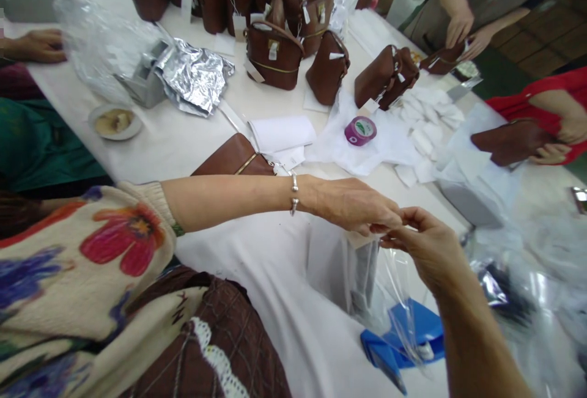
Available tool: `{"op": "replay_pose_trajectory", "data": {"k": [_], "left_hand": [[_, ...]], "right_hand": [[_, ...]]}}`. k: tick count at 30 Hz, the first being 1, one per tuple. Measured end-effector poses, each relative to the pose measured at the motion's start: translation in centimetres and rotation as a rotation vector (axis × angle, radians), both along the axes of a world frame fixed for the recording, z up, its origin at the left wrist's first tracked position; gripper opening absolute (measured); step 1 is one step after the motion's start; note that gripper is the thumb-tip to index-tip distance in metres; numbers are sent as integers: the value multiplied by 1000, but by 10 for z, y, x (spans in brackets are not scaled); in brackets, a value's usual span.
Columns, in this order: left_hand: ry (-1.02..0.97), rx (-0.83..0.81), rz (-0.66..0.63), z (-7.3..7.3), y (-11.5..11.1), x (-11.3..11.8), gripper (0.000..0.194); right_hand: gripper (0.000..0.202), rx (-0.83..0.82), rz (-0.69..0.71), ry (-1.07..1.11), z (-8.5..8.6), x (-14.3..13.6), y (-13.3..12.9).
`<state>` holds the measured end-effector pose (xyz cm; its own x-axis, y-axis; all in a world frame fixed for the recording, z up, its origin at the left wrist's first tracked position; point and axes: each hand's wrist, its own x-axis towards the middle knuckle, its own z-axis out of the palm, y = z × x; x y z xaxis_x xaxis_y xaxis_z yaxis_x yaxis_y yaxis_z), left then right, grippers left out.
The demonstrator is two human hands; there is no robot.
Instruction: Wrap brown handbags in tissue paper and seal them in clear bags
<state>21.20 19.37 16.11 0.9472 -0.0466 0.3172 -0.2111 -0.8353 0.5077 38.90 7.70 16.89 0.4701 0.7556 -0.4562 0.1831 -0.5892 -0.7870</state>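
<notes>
My left hand (355, 203), with a silver bracelet (294, 195) at the wrist, reaches in from the left with its fingers closed. Its fingertips meet those of my right hand (424, 236), which is pinched. Whatever lies between the fingertips is too small to make out. A pale card (362, 239) shows just under my left hand. Clear plastic (395, 282) hangs below the fingers, beside a grey-white box or bag (337, 263). Under my left forearm, a brown leather bag (233, 156) lies partly hidden.
Brown handbags (275, 55) crowd the far side of the white table (158, 147). Purple tape (360, 131) rests on white paper. A blue tape dispenser (413, 331) is near my right forearm. Foil (197, 77) and a small dish (114, 121) are left. Other people's hands work around the table.
</notes>
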Motion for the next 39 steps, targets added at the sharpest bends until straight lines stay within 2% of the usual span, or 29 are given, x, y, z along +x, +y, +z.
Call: {"op": "replay_pose_trajectory", "data": {"k": [3,6,8,10,13,16,18,22,25,27,32,39], "left_hand": [[-14,-28,2,-1,2,0,11],[-5,-41,-3,-2,4,0,13],[11,-52,-19,-4,6,1,12],[14,-58,-33,-6,6,3,12],[2,-42,-10,-10,4,4,13],[19,-28,19,-12,2,3,15],[29,-17,23,-11,4,1,13],[12,-3,27,-9,8,-1,12],[17,2,12,-9,9,-1,19],[26,6,-7,-8,9,-1,16],[46,-14,-16,-4,9,-5,12],[35,-35,-59,-6,8,-6,14]], "right_hand": [[50,73,-64,-47,-2,2,-2],[41,79,-32,-159,-4,-6,-7],[30,58,71,-287,-10,-16,-11],[24,31,238,-377,-19,-24,-14],[22,-28,512,-369,-35,-27,-14],[15,-77,681,-340,-43,-24,-9],[16,-131,689,-353,-41,-21,-8],[17,-322,618,-454,-32,-22,-13],[20,-437,676,-664,-30,-31,-17],[17,-477,708,-821,-31,-36,-18],[12,-366,742,-898,-42,-37,-17],[27,-355,622,-1022,-45,-31,-7]]}}
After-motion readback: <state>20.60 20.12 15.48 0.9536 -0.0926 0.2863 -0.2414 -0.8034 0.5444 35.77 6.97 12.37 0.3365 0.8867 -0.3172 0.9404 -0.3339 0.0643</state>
